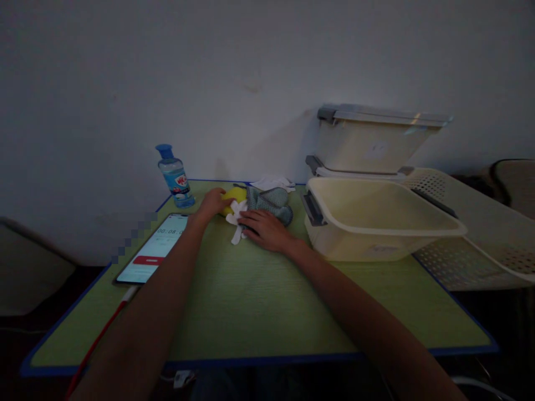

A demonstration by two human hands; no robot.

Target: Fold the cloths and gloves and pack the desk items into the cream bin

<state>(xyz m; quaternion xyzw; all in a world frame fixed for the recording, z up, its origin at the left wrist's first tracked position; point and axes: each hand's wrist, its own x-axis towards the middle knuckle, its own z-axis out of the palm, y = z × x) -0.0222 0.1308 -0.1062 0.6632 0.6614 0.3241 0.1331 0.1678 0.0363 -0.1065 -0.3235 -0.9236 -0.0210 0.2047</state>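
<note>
At the far middle of the table, my left hand [214, 201] curves its fingers around the near left side of a soft yellow item [236, 195], whose exact kind I cannot make out. My right hand [267, 229] lies with fingers stretched out over a white glove [236, 220] and the near edge of a grey-green textured cloth item [271, 200] with rounded lobes. The yellow item, white glove and grey-green item are bunched together, so parts of each are hidden. Behind them lies another flat white cloth piece [273, 183].
A blue bottle [178, 181] stands at the back left, near a phone [152, 253] showing a timer, with a red cable [104, 328]. On the right are an open cream bin [376, 245], a lidded box [371, 145] behind it and a perforated basket [480, 256].
</note>
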